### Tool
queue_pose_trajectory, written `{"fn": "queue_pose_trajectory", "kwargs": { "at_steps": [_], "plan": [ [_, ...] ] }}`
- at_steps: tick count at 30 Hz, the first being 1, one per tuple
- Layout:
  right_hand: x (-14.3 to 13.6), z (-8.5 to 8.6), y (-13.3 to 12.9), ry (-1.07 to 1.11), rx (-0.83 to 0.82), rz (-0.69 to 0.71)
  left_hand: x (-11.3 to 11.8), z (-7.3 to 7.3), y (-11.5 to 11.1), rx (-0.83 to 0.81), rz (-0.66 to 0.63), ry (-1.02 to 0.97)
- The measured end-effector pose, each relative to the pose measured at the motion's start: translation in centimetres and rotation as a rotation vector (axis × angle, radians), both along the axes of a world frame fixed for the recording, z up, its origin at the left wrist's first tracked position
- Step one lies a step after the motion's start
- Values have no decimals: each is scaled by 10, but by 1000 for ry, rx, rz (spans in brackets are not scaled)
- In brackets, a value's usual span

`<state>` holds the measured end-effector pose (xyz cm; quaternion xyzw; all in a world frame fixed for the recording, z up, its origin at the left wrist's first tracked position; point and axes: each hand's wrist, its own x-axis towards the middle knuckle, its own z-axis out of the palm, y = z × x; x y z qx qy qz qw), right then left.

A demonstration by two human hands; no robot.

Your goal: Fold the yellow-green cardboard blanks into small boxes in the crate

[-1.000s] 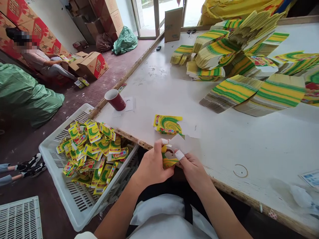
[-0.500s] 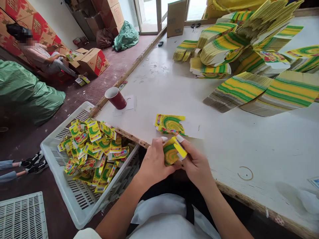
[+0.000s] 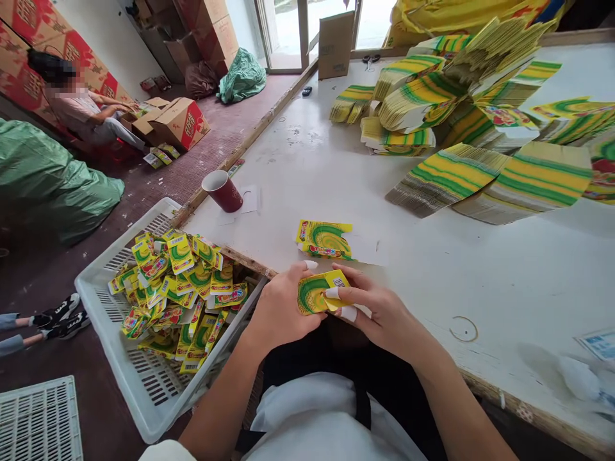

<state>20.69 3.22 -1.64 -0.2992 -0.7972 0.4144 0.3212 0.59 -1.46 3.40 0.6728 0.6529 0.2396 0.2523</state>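
Note:
A small yellow-and-green printed carton (image 3: pixel 311 294) is held just over the table's near edge. My left hand (image 3: pixel 281 307) grips it around its left end. At the other end, my right hand (image 3: pixel 384 310) has its fingers and thumb on the carton near the barcode flap. White covers sit on some of my fingertips. Just beyond my hands, unfolded cartons (image 3: pixel 325 239) of the same print lie flat on the white table (image 3: pixel 298 179). To my left stands a white plastic crate (image 3: pixel 113 358) heaped with folded cartons (image 3: pixel 192 282).
A dark red cup (image 3: pixel 223 192) stands by the table's left edge. Stacks of flat cartons (image 3: pixel 451 173) cover the far right, near scissors (image 3: pixel 371 61). On the floor at left, a person (image 3: pixel 91 118) sits beside an open cardboard box (image 3: pixel 177 125). A green sack (image 3: pixel 52 186) lies nearer.
The carton has turned from tilted to flatter, with its barcode end facing right. My right hand has shifted its fingers at that end. The left hand has moved slightly left.

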Motion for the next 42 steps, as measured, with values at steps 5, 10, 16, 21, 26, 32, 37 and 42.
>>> {"fn": "queue_pose_trajectory", "kwargs": {
  "at_steps": [5, 10, 16, 21, 26, 32, 37, 42],
  "plan": [
    [-21, 6, -9, 136, -25, -134, 2, -1, -2, 40, 67, -73],
    [-25, 8, 12, 76, 22, -389, -58, -12, 6, 524, 731, -519],
    [-31, -7, 47, -275, 256, -562, -92, -26, 0, 658, 960, -402],
    [-35, -4, 43, -263, 240, -596, -40, -44, 0, 489, 755, -546],
    [-37, 21, 14, 24, -145, -382, 11, -34, 5, 331, 469, -935],
    [-56, 32, -33, 375, -591, 46, 36, -8, 8, 386, 502, -1081],
    [-59, 25, -34, 335, -551, -76, 30, -15, 11, 380, 570, -1146],
    [-37, 22, -13, 365, -531, -259, 28, -32, 4, 325, 577, -1061]
  ]
}}
